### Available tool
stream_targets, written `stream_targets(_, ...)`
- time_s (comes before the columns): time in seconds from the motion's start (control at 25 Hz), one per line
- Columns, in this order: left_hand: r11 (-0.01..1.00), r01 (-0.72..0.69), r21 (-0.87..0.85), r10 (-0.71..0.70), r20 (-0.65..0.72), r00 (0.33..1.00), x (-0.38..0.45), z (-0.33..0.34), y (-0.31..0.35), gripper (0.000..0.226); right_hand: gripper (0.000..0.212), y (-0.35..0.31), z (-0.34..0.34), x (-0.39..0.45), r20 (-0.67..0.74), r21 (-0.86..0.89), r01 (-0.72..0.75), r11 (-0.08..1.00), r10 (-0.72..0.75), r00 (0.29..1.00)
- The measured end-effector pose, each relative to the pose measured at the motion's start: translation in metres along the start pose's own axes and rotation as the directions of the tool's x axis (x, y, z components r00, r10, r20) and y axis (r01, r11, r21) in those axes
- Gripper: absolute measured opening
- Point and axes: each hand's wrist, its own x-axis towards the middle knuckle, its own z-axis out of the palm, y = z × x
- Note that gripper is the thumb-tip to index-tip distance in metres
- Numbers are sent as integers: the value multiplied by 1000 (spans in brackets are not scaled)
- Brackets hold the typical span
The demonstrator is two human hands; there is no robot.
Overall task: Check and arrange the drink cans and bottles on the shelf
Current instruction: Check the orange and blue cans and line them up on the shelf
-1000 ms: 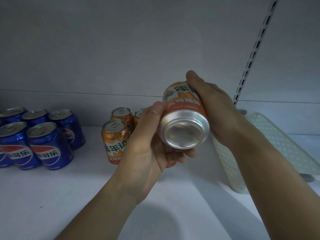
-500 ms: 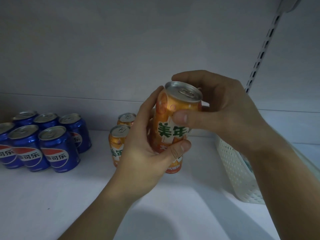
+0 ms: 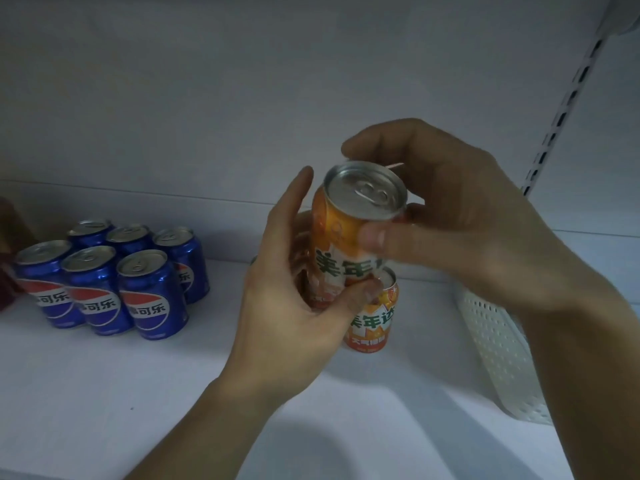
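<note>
An orange drink can with green lettering is held upright above the white shelf, its silver top tilted toward me. My left hand grips its lower part, thumb across the front. My right hand holds its upper part, thumb on the label and fingers behind the rim. Another orange can stands on the shelf just behind and below; more of them are hidden by my left hand. Several blue cola cans stand grouped at the left.
A white perforated plastic basket sits on the shelf at the right, behind my right forearm. A slotted shelf upright runs up the back wall at the right. A dark red object shows at the far left edge.
The can went from lying with its bottom toward me to upright with its top toward me. My view has shifted, so the cans on the shelf appear further right.
</note>
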Motion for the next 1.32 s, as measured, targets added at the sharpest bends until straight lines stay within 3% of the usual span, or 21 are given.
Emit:
stream_targets(0.16, 999, 41, 34, -42, 4, 999, -2, -13, 2, 89, 42, -1, 2, 11, -21, -6, -45, 999, 45, 999)
stream_targets(0.32, 991, 73, 115, -76, 20, 997, -4, -24, 0, 79, 51, -3, 21, 18, -55, -132, -99, 986, 93, 994)
stream_targets(0.44, 988, 87, 130, -96, 68, 993, -6, -29, -4, 77, 46, 2, 30, 21, -106, -162, -129, 978, 112, 988)
stream_targets(0.6, 941, 89, 327, -140, 137, 981, -2, -51, -13, 76, 45, 13, 37, 23, -138, -168, -171, 971, 148, 979)
stream_targets(0.8, 908, 65, 413, -67, -11, 998, 6, -69, -45, 33, 48, 36, 45, 26, -89, -269, -281, 921, 266, 960)
stream_targets(1.08, 831, 71, 552, -108, 35, 994, 12, -70, -73, 25, 48, 65, 65, 24, -78, -368, -313, 876, 307, 949)
stream_targets(1.32, 778, 123, 616, -107, -64, 992, 12, -70, -74, 27, 46, 84, 77, 20, -47, -447, -319, 836, 334, 941)
